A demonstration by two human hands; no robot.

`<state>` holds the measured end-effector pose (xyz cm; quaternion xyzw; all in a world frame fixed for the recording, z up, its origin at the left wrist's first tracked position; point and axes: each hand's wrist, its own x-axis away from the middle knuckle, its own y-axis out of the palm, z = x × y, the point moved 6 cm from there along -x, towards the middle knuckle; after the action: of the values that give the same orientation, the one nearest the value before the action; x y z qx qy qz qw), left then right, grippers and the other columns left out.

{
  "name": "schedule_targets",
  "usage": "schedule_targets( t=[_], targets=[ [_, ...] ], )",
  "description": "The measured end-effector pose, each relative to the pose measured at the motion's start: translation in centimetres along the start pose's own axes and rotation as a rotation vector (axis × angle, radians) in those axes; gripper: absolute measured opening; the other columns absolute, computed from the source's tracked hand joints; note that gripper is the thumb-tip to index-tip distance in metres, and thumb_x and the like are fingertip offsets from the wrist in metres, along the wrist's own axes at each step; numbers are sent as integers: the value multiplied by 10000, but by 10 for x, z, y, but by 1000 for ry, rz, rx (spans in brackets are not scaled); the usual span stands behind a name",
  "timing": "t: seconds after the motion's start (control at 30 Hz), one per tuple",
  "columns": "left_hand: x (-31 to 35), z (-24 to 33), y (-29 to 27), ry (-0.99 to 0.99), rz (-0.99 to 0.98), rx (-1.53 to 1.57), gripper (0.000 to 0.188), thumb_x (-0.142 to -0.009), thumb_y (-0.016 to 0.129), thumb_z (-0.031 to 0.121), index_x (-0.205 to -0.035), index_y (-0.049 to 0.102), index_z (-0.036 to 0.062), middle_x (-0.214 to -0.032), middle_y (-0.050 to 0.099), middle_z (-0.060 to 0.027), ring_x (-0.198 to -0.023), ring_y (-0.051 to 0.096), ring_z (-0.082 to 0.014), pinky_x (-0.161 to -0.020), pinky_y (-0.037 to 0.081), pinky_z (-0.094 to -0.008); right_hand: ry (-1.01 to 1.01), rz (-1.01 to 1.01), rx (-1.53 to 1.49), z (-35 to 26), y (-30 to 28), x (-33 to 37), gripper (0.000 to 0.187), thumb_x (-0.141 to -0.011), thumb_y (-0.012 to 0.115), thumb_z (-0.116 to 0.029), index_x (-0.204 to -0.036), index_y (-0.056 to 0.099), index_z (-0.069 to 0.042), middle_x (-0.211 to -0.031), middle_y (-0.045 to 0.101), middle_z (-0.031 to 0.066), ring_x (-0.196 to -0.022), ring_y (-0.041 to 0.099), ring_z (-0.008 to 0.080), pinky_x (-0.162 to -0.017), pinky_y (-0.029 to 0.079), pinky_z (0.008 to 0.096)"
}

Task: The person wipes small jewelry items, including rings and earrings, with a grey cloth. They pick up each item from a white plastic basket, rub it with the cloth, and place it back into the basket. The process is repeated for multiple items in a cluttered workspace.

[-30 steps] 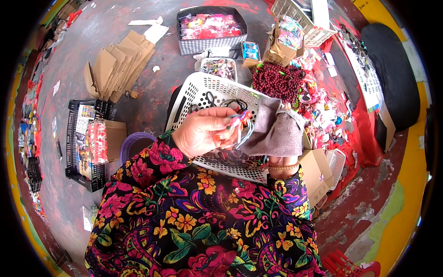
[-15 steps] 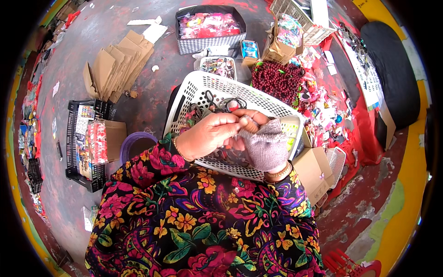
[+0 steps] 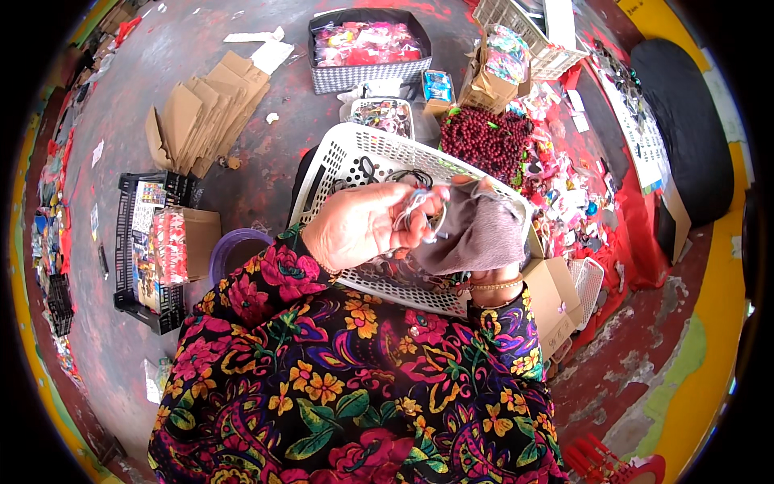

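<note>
My left hand [image 3: 355, 226] is closed, with thin pale looped strands [image 3: 421, 211] pinched between its fingertips. A mauve-grey cloth [image 3: 476, 230] covers most of my right hand [image 3: 498, 279]; a fingertip or two shows at the cloth's upper edge, and the rest of the fingers are hidden. Both hands are close together above a white perforated plastic basket [image 3: 347, 148], which sits in front of my body. Inside the basket, black cord loops [image 3: 411, 177] and small mixed items show partly around the hands.
Beyond the basket stand a small basket of trinkets [image 3: 383, 117], a checked bin of pink packets [image 3: 369, 77] and dark red bead strands [image 3: 485, 143]. To the left are a purple bucket [image 3: 234, 242], a black crate [image 3: 129, 302] and folded cardboard [image 3: 205, 113]. An open carton [image 3: 552, 294] is at right.
The cloth, bunched around my right hand before, now lies smoother and wider. My left hand has turned palm-up and drawn slightly away from it, with pale strands now showing in its fingers.
</note>
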<state>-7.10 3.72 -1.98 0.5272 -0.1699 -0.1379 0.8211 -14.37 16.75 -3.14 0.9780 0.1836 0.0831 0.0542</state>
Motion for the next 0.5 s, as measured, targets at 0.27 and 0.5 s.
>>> schedule_targets(
  t=[0.27, 0.5],
  targets=[
    [3, 11, -6, 224, 126, 49, 477, -930, 340, 324, -1231, 380, -43, -1076, 534, -126, -1085, 479, -249, -952, 349, -374, -214, -65, 297, 10, -8, -2, 321, -878, 491, -175, -1116, 486, 41, -969, 582, 171, -845, 574, 272, -749, 464, 326],
    [8, 12, -8, 326, 176, -98, 449, -927, 336, 282, -1217, 396, -56, -1104, 528, -137, -1108, 470, -267, -965, 336, -403, -200, -69, 854, -9, -1, 4, 330, -764, 563, -149, -1084, 551, -68, -1033, 575, 135, -921, 549, 267, -776, 431, 402]
  ],
)
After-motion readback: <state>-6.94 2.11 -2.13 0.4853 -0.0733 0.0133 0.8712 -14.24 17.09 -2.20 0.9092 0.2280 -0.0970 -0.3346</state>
